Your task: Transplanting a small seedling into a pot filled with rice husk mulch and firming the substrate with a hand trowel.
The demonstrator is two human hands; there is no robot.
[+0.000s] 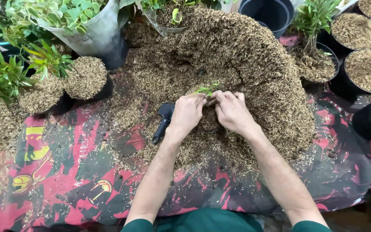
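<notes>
Head view, looking down: left hand [188,112] and right hand [232,111] are meeting at frame centre, fingers curling closed around a small green seedling [207,89] and pressing at its base. Whether a pot sits beneath them, cannot tell. Seedling is poking up just above the fingertips, amid a big heap of husk mulch [237,56]. Black trowel [163,122] is lying just left of the left hand. Filled black pots [368,71] are standing at right; a printed red tarp [65,172] is showing below.
</notes>
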